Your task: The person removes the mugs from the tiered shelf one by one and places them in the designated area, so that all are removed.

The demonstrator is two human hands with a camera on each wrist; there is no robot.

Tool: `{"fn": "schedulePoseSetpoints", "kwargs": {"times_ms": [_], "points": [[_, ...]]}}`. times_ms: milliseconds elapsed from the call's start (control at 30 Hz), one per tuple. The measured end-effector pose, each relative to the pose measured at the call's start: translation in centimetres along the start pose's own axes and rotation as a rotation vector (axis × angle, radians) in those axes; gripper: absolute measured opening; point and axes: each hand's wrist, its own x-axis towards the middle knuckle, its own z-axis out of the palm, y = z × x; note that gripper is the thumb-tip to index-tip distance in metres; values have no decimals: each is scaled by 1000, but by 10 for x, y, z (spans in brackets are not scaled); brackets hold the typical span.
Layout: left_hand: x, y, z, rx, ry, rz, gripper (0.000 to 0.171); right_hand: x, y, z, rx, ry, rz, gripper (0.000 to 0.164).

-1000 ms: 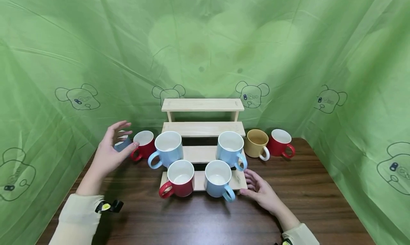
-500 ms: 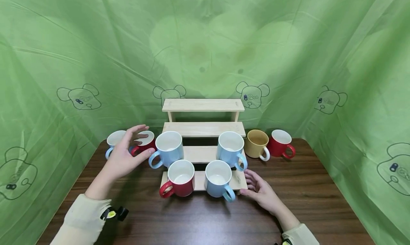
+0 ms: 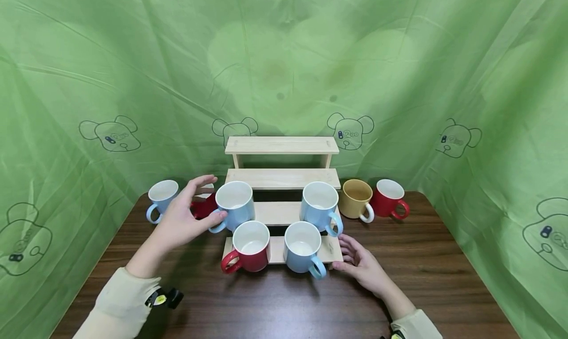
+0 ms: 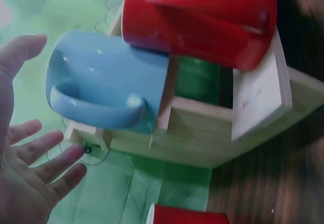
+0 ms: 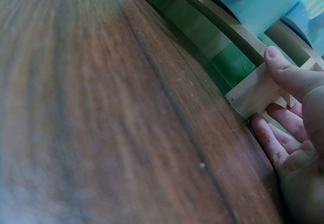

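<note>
A wooden stepped shelf (image 3: 281, 179) stands in the middle of the table. On its second step from the bottom are a light blue mug (image 3: 241, 212) at left and another light blue mug (image 3: 314, 215) at right. The lowest step bears a red mug (image 3: 256, 259) and a light blue mug (image 3: 298, 259). My left hand (image 3: 179, 221) is beside the upper left blue mug, thumb near its handle; in the left wrist view the spread fingers are apart from that mug. At the lowest step's right end, my right hand (image 3: 363, 267) grips the shelf between thumb and fingers.
Behind my left hand stand a light blue mug (image 3: 160, 196) and a partly hidden red mug (image 3: 202, 210). A yellow mug (image 3: 352, 206) with a white handle and a red mug (image 3: 382, 206) stand right of the shelf. Green cloth (image 3: 284, 73) hangs around the table.
My left hand has moved right from the far left blue mug, past the red one, to the upper left blue mug on the shelf. My right hand has stayed in place.
</note>
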Motion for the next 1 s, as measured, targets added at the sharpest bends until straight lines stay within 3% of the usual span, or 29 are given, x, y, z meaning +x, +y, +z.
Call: {"fn": "schedulePoseSetpoints", "kwargs": {"times_ms": [467,1000], "points": [[9,6,14,44,-38,-26,88,0,0,0,3,5,-2,78],[15,8,21,45,-60,-7,94,0,1,0,13,9,8,77]]}}
